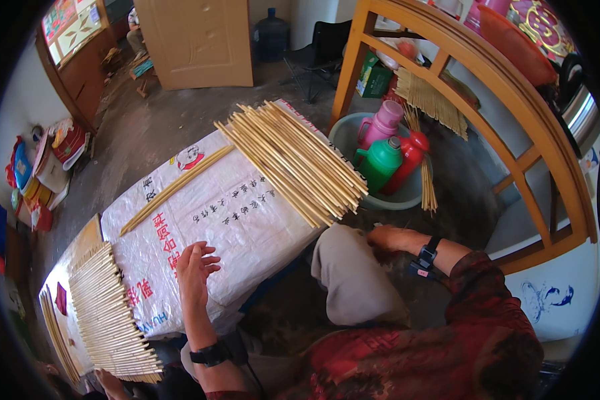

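My left hand (197, 270) is open above a table covered with white plastic sheeting (247, 247), its fingers slightly bent and holding nothing. Beside my raised knee (353, 273) is my right hand (383, 240); its fingers are mostly hidden. A thick pile of thin yellow sticks (293, 160) lies across the far right end of the table. A narrow bundle of the same sticks (177, 190) lies apart, left of the pile. At the near left, a row of sticks (110, 313) is laid side by side on a board, with another person's hand (110, 385) at its near end.
A grey-green basin (343, 137) holds pink, green and red thermos flasks, with sticks (428, 180) leaning beside it. An arched wooden frame (507, 173) stands at the right. A black folding chair (320, 53) and a water jug (271, 37) are at the back. Bags and buckets (50, 163) sit far left.
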Demonstrator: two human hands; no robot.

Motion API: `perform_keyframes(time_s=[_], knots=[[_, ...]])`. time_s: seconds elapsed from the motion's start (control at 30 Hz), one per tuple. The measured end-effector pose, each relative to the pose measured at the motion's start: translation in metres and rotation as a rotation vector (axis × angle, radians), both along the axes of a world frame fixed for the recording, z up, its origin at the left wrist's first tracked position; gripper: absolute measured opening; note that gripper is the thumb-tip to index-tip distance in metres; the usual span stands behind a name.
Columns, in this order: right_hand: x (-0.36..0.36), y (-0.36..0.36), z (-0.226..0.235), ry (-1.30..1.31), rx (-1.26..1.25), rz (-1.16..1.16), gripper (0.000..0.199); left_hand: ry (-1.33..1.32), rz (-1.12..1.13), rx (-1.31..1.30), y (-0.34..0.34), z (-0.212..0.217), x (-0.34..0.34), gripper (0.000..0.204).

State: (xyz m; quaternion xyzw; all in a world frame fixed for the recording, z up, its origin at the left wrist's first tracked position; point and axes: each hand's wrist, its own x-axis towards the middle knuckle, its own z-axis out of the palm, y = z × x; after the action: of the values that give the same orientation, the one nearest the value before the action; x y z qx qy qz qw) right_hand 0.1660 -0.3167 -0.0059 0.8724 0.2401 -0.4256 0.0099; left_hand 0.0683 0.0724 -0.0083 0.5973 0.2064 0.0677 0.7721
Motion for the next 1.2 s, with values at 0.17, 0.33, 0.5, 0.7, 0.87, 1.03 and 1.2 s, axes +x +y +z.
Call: perform_keyframes(time_s=[0.17,0.33,0.5,0.7,0.87,1.03,1.2], knots=[[0.015,0.003,-0.041,-0.161,0.365,0.022,0.022,0.033,-0.053,0.017,-0.006,-0.004,-0.001,0.026],[0.031,0.023,-0.059,-0.173,0.529,0.065,0.022,0.036,-0.049,0.004,-0.004,-0.007,-0.003,0.027],[0.037,0.035,-0.064,-0.169,0.555,-0.045,0.022,0.036,-0.042,0.016,-0.003,-0.005,-0.004,0.027],[0.026,0.036,-0.038,-0.292,0.508,-0.02,0.02,0.012,-0.029,0.028,-0.002,-0.002,-0.002,0.027],[0.02,0.024,-0.013,-0.342,0.522,0.17,0.019,-0.029,-0.048,0.027,0.0,0.002,-0.003,0.027],[0.029,0.0,-0.015,-0.149,0.212,-0.176,0.017,-0.022,-0.026,0.074,0.007,0.003,-0.009,0.028],[0.045,-0.008,-0.015,-0.144,0.095,0.077,0.027,-0.031,-0.007,0.091,0.014,0.001,-0.009,0.028]])
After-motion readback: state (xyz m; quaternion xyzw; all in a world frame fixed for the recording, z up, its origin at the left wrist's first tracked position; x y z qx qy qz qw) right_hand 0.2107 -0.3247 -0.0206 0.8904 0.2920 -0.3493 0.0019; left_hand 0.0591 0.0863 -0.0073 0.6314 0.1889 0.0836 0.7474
